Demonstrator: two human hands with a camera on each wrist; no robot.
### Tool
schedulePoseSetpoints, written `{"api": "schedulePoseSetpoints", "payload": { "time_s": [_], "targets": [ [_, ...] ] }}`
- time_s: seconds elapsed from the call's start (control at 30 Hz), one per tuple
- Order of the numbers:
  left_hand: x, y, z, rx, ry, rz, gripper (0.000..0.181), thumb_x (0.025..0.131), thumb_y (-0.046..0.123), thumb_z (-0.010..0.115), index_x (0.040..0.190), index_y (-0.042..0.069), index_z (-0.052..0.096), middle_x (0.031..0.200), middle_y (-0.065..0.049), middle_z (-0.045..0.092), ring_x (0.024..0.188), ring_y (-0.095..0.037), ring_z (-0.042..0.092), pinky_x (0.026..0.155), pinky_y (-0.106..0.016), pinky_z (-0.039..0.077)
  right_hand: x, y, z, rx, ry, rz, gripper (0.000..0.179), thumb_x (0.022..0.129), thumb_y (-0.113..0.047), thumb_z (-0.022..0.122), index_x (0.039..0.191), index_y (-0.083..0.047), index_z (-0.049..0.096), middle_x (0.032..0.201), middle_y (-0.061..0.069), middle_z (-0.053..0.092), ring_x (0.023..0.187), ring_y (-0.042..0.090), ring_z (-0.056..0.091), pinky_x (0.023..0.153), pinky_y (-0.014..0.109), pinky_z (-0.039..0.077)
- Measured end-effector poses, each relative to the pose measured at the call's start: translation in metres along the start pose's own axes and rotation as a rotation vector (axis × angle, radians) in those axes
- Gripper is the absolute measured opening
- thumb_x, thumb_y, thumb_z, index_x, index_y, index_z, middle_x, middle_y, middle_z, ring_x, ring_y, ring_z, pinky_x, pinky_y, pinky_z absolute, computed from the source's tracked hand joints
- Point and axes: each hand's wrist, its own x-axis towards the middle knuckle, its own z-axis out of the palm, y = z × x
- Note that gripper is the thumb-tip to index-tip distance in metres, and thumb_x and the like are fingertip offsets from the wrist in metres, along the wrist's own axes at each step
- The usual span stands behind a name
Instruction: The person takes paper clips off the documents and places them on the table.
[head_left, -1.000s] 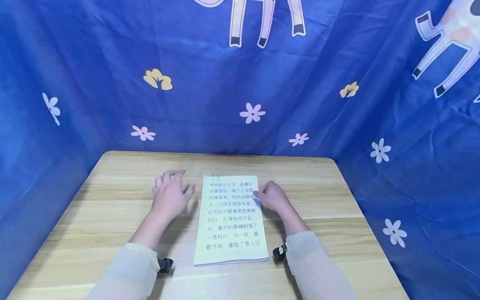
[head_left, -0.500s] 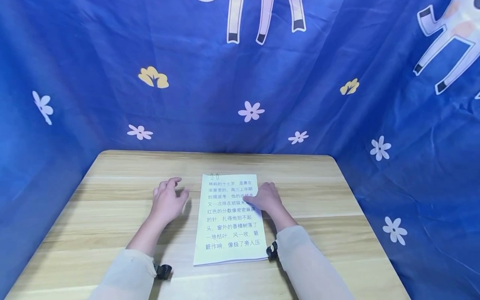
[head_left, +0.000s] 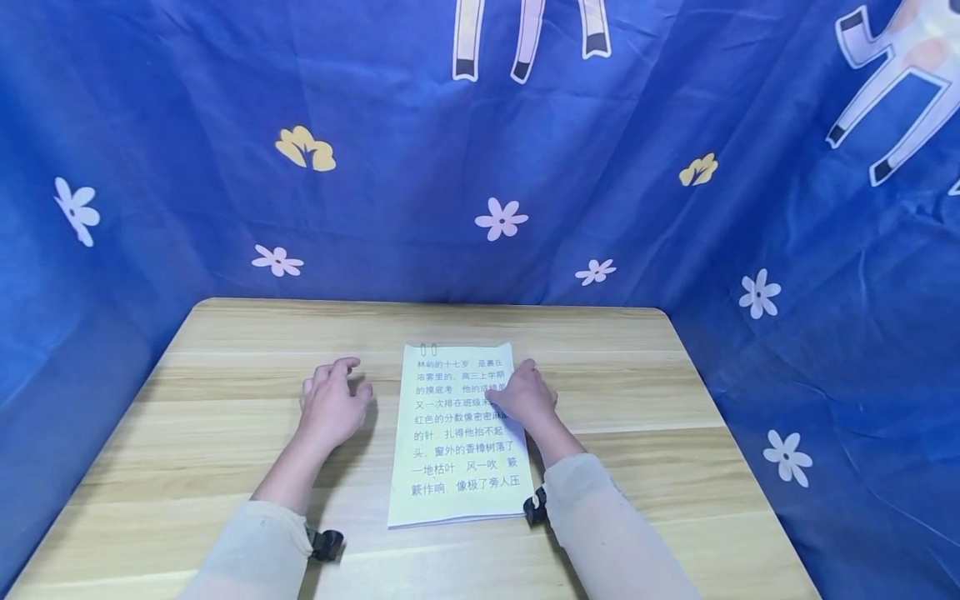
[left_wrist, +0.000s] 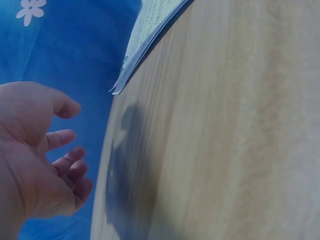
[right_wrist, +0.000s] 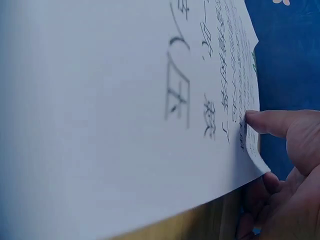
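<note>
A clipped stack of printed sheets lies on the table, with two paper clips on its top edge near the left corner. My right hand pinches the stack's right edge. In the right wrist view the thumb presses on the printed face while the other fingers curl below the edge, which bends up there. To the left of the stack, my left hand hovers over the table with loosely bent fingers. It holds nothing, and a gap parts it from the sheets in the left wrist view.
The pale wooden table has rounded far corners. Blue printed curtains hang behind it and along both sides. A black wrist camera sits at the left cuff and another black camera at the right cuff.
My right hand has moved left onto the sheets and now pinches their right edge, bending it up slightly. The left hand has drawn a little away to the left.
</note>
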Motion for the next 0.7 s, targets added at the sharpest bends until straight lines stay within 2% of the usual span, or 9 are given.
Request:
{"api": "schedulePoseSetpoints", "payload": {
  "time_s": [0.17, 0.33, 0.43, 0.63, 0.7],
  "targets": [
    [0.0, -0.002, 0.002, 0.004, 0.0, 0.0, 0.062, 0.109, 0.028, 0.057, 0.162, 0.001, 0.041, 0.162, -0.036, 0.04, 0.137, -0.053, 0.036, 0.109, -0.064, 0.036, 0.0, 0.001, 0.002, 0.009, 0.001, 0.009, 0.087, 0.088, -0.046, 0.089, 0.146, 0.003, 0.047, 0.112, 0.015, 0.071, 0.106, 0.035, 0.069, 0.11, 0.06, 0.046],
    [0.001, -0.003, 0.002, 0.012, -0.003, 0.007, 0.061, 0.109, 0.029, 0.056, 0.161, 0.0, 0.041, 0.161, -0.036, 0.04, 0.138, -0.053, 0.037, 0.11, -0.065, 0.035, 0.003, 0.004, 0.004, 0.052, -0.004, 0.01, 0.07, 0.087, -0.043, 0.089, 0.135, -0.004, 0.057, 0.104, 0.008, 0.069, 0.096, 0.029, 0.066, 0.107, 0.058, 0.043],
    [0.001, -0.002, 0.001, 0.011, -0.011, 0.004, 0.061, 0.109, 0.029, 0.056, 0.161, 0.0, 0.041, 0.162, -0.036, 0.04, 0.138, -0.053, 0.036, 0.111, -0.066, 0.035, 0.005, 0.006, 0.005, 0.09, -0.005, 0.006, 0.065, 0.088, -0.041, 0.088, 0.135, -0.007, 0.059, 0.106, 0.007, 0.071, 0.099, 0.029, 0.067, 0.108, 0.059, 0.041],
    [0.002, 0.0, -0.001, 0.0, -0.023, -0.001, 0.061, 0.108, 0.028, 0.056, 0.161, 0.001, 0.041, 0.163, -0.036, 0.038, 0.141, -0.055, 0.036, 0.114, -0.068, 0.034, 0.008, 0.013, 0.001, 0.237, -0.014, -0.017, 0.044, 0.102, -0.033, 0.067, 0.137, -0.006, 0.062, 0.125, 0.013, 0.075, 0.12, 0.036, 0.068, 0.119, 0.066, 0.035],
    [0.003, 0.001, -0.001, -0.005, -0.027, 0.005, 0.061, 0.108, 0.028, 0.055, 0.161, 0.001, 0.041, 0.164, -0.036, 0.038, 0.142, -0.055, 0.035, 0.114, -0.069, 0.034, 0.008, 0.016, -0.001, 0.317, -0.024, -0.02, 0.038, 0.104, -0.027, 0.061, 0.134, -0.005, 0.064, 0.131, 0.015, 0.074, 0.126, 0.038, 0.067, 0.121, 0.065, 0.037]
  ]
}}
